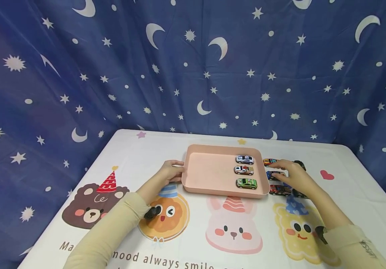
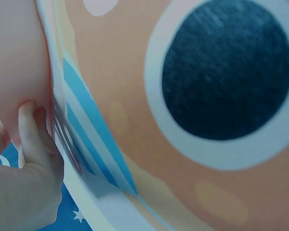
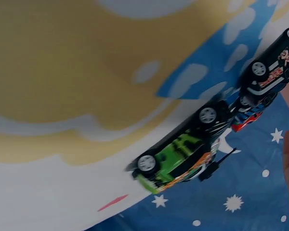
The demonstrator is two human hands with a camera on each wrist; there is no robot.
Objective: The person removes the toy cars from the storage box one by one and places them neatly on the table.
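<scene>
A shallow pink tray (image 1: pixel 209 173) holds three toy cars in a column near its right side: a white-and-dark car (image 1: pixel 245 160), a white-and-red car (image 1: pixel 243 170) and a green car (image 1: pixel 246 183). My left hand (image 1: pixel 167 172) touches the tray's left outer wall, also seen in the left wrist view. To the tray's right stand a red-and-yellow car (image 1: pixel 269 162), a blue car (image 1: pixel 273 175) and a black-and-red car (image 1: pixel 280 190). My right hand (image 1: pixel 292 175) hovers around the blue car with spread fingers and partly hides it. No grip on a car shows.
More dark cars, including a black-and-green car (image 3: pixel 176 159), stand beyond my right hand, which partly hides them. The table has a white printed cloth (image 1: pixel 166 142). A blue star-patterned curtain (image 1: pixel 193 74) hangs behind its far edge.
</scene>
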